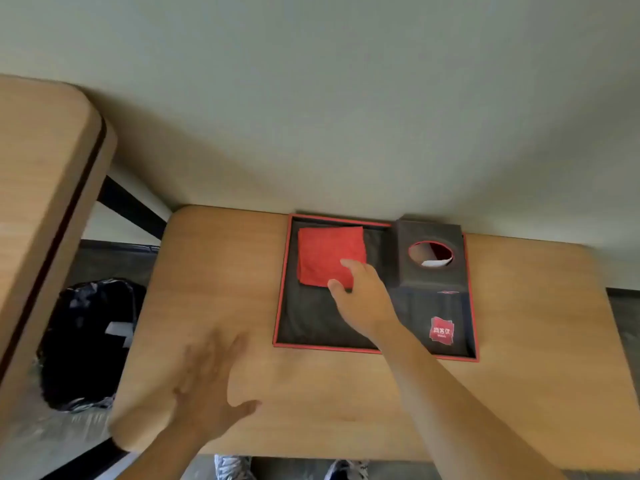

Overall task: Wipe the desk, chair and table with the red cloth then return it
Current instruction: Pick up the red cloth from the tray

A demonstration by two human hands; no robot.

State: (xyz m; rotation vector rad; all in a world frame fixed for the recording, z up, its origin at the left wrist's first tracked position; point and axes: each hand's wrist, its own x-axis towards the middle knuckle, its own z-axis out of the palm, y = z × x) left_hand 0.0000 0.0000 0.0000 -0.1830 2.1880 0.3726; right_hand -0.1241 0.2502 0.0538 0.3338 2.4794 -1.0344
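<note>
A folded red cloth [327, 252] lies flat in the far left corner of a dark tray with a red rim [280, 306], which rests on a wooden table [519, 393] against the wall. My right hand [363, 296] reaches into the tray; its fingertips and thumb touch the cloth's near right corner, fingers spread, the cloth still flat. My left hand [211, 386] hovers blurred over the table's near left part, fingers apart, holding nothing.
A dark tissue box [429, 282] with a round hole stands in the tray's far right corner; a small red packet [441, 330] lies near right. A second wooden surface [41, 188] rises at left. A black-lined bin [86, 341] stands on the floor between them.
</note>
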